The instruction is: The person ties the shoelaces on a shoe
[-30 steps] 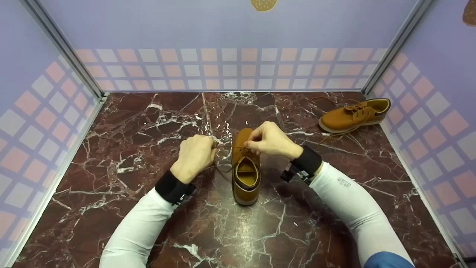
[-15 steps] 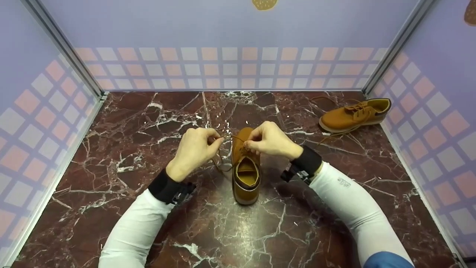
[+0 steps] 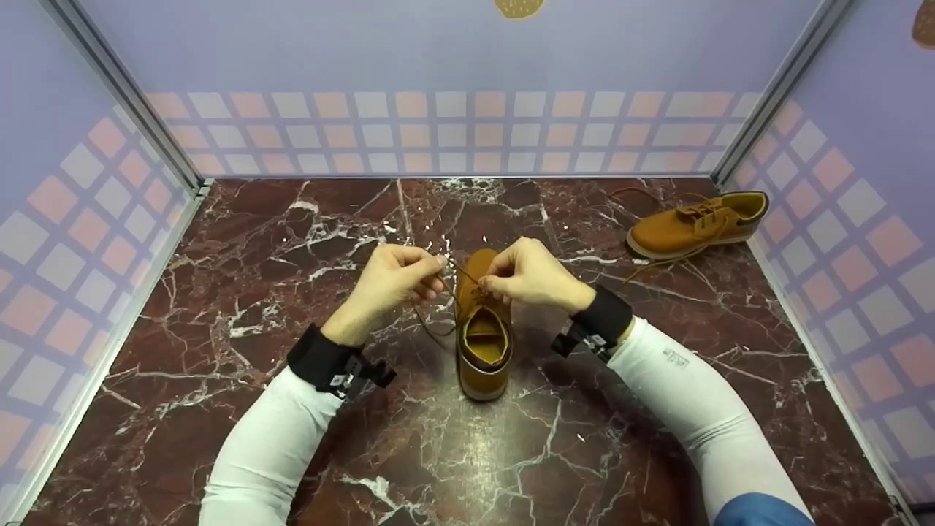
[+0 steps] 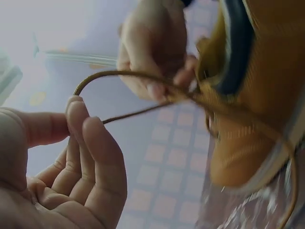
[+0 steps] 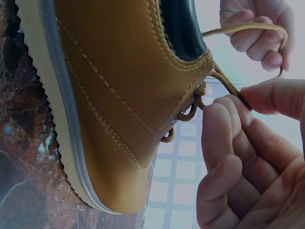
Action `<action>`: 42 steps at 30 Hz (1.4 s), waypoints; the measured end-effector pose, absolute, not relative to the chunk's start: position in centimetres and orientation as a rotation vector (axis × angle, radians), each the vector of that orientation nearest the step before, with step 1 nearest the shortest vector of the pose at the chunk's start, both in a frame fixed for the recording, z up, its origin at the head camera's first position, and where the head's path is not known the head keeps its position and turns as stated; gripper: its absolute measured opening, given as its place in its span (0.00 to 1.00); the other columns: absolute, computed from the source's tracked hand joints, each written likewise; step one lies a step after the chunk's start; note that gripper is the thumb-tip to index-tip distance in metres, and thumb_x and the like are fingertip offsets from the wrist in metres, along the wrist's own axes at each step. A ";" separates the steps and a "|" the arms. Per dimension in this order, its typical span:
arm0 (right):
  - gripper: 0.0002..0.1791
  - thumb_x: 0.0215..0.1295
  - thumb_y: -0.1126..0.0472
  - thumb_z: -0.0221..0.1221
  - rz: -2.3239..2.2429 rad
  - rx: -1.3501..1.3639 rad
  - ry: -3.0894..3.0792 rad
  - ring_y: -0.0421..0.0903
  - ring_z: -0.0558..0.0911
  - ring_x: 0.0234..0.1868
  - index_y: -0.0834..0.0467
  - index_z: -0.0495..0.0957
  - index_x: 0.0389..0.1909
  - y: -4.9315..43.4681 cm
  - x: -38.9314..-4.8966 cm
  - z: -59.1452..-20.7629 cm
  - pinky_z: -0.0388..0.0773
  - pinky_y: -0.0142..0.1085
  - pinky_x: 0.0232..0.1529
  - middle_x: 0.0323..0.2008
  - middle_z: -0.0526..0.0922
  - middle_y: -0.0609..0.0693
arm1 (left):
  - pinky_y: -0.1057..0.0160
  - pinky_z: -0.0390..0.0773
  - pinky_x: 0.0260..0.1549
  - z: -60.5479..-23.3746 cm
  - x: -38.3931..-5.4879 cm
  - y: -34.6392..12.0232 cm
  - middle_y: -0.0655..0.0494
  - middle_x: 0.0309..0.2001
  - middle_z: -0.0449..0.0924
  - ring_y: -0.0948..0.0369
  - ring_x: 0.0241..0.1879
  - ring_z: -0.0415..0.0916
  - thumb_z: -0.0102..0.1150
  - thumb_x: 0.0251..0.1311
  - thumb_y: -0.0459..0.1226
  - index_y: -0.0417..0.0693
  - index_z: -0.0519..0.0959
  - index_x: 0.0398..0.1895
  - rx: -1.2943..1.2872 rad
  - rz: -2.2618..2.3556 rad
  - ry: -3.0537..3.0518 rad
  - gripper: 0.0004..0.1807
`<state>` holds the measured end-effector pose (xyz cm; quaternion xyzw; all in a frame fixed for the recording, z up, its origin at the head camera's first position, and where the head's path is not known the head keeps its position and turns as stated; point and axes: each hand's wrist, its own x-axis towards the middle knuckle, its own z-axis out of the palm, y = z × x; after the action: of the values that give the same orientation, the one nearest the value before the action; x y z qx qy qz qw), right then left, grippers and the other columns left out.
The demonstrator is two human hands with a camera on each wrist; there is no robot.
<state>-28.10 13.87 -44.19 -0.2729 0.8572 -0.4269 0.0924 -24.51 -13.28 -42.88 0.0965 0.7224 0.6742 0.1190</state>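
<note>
A tan shoe point(image 3: 483, 372) stands upright on the marble-patterned surface, toe pointing away, between both hands. My left hand point(image 3: 391, 281) is beside its left edge and pinches a brown shoelace point(image 4: 131, 73) between thumb and fingers; the lace bends into a loop there, its free end hanging toward the surface. Over the eyelets, my right hand point(image 3: 537, 277) pinches lace between thumb and forefinger, close to the shoe's tongue. In the right wrist view the lace strands point(image 5: 226, 83) run from the top eyelets into that pinch. The exact crossing at the right fingertips is hidden.
A second tan shoe point(image 3: 690, 228) lies at the far right near the wall, its laces trailing loose on the surface. Purple walls point(image 3: 453, 58) with checkered bands enclose the back and both sides.
My left hand has risen and turned, moving away from me and right, toward the shoe. The lace between the hands went from taut to a slack loop. My right hand stays in place.
</note>
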 end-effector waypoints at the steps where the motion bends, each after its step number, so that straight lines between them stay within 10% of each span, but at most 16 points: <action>1: 0.08 0.72 0.62 0.69 -1.268 -0.808 2.544 0.34 0.83 0.17 0.59 0.95 0.34 13.9 -28.1 -44.2 0.78 0.26 0.18 0.25 0.93 0.60 | 0.67 0.87 0.24 -42.9 -24.5 -13.2 0.58 0.24 0.89 0.64 0.21 0.83 0.67 0.78 0.37 0.44 0.90 0.34 0.247 1.998 2.036 0.11; 42: 0.09 0.73 0.62 0.70 -1.192 -0.841 2.565 0.31 0.76 0.16 0.60 0.94 0.34 14.2 -28.3 -43.9 0.70 0.24 0.18 0.26 0.93 0.59 | 0.67 0.90 0.34 -44.0 -22.2 -7.9 0.57 0.32 0.94 0.65 0.30 0.90 0.46 0.90 0.36 0.50 0.89 0.37 0.205 2.250 1.200 0.23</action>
<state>-28.34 14.24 -43.86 -0.2836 0.8653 -0.4022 0.0953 -22.22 -7.88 -43.95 0.0767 0.4493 0.8423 0.2876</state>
